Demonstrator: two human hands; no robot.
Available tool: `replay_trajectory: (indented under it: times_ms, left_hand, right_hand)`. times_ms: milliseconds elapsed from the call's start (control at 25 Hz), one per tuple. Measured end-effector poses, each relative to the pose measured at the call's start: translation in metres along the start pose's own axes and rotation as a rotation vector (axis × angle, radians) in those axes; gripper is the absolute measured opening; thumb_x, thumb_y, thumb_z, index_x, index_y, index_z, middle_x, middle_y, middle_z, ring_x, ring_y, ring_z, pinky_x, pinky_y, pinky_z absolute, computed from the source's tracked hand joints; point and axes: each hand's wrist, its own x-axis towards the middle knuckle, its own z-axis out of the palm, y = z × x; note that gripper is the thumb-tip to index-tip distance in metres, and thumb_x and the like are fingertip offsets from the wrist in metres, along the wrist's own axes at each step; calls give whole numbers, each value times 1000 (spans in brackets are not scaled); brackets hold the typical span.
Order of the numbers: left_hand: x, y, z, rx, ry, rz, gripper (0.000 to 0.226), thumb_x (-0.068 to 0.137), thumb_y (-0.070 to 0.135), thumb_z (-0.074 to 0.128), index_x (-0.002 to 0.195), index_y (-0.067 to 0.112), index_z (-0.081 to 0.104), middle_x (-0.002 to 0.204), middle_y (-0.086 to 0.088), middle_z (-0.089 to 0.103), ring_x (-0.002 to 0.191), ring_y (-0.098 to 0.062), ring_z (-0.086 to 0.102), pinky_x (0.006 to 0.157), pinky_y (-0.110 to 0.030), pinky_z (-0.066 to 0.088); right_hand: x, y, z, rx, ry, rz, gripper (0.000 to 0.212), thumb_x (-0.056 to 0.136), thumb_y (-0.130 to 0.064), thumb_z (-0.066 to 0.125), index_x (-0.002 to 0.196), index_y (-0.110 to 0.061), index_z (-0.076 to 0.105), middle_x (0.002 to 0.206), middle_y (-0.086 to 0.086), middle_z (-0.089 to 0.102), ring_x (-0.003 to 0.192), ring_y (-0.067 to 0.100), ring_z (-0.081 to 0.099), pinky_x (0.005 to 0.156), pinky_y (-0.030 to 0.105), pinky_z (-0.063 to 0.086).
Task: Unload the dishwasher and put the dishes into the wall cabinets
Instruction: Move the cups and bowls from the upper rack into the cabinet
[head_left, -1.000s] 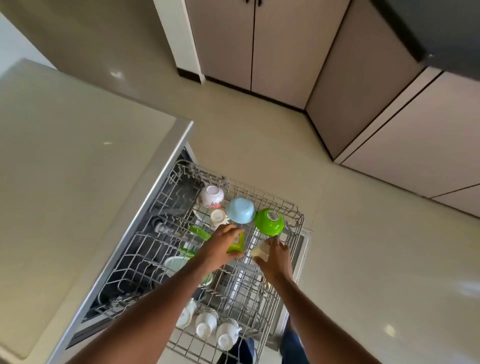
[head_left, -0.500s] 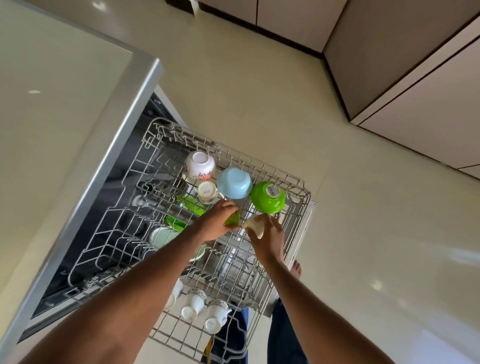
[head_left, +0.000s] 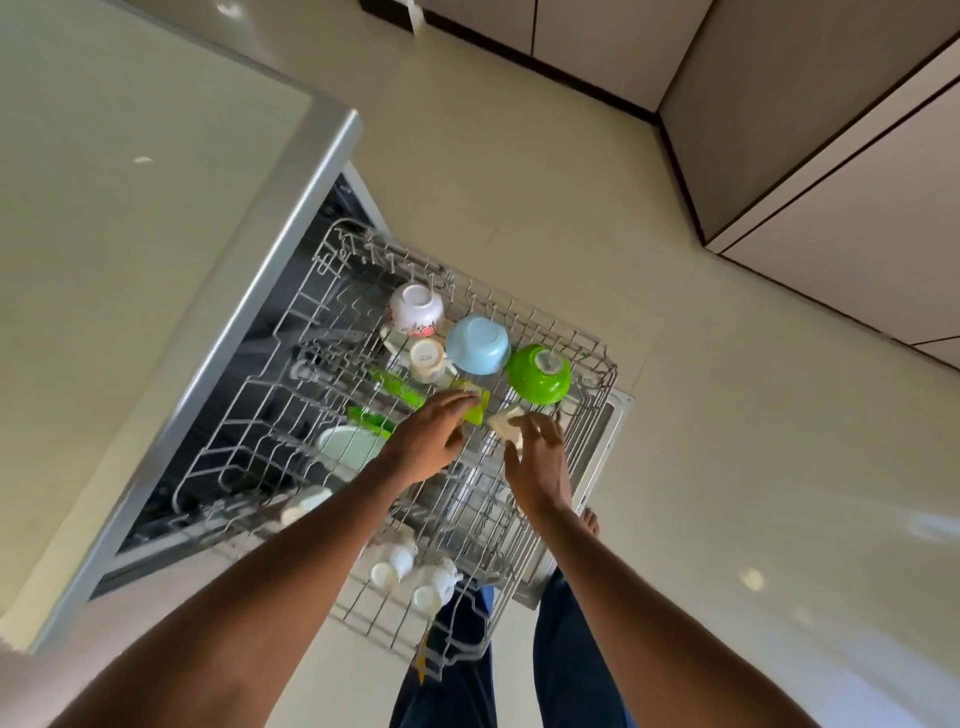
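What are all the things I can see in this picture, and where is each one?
rack: one, grey wire, pulled out of the dishwasher
green bowl: one, upside down, far right of rack
blue bowl: one, light blue, upside down, left of green bowl
flowered bowl: one, white and pink, upside down, far left
mug: one, cream, below flowered bowl
green plates: several, standing mid-rack; one under the left hand
cream dish: one, at the right hand
pale plate: one, mint, left
white cups: a few, blurred, near edge
counter: one, beige, left
left hand: touching a green plate
right hand: fingers spread, beside cream dish
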Motion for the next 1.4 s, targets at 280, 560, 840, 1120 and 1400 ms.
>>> replay_trajectory:
  times_ms: [280,560,840,1120,1400]
  left_hand:
    - [-190,0,25,139,-120,-265,59,94,20,67,149,22,45,148,-6,50,134,-22,51,100,-41,57]
    - [-202,5,76,199,-238,-580,64,88,29,77,142,17,45,134,-8,56,118,-26,62,82,-40,59]
    - [-172,1,101,421,-222,-498,67,86,25,82,138,12,42,128,-14,58,106,-27,66,71,-33,62]
    - [-175,24,54,272,-122,-414,94,83,44,81,156,16,29,157,-16,30,139,-28,44,107,-35,51]
    - [-195,74,-76,71,346,-255,82,64,48,91,127,16,50,123,-6,61,104,-19,63,83,-25,55]
  right_hand:
    - [-114,-54,17,-184,-431,-342,57,88,-17,74,142,-15,54,148,9,51,137,29,48,106,42,53]
    - [-167,-27,84,-436,-724,-395,72,85,-1,71,150,-20,47,160,2,35,147,29,31,107,46,52]
    - [-157,-1,107,-463,-639,-465,78,80,-6,83,148,-29,51,154,12,46,136,36,48,90,49,62]
    - [-151,-18,43,-211,-443,-313,73,77,-18,84,139,-29,47,138,-2,56,126,24,50,97,42,58]
    - [-131,-97,-87,113,-35,-168,73,63,-26,86,127,-20,52,114,6,70,101,26,67,80,33,57]
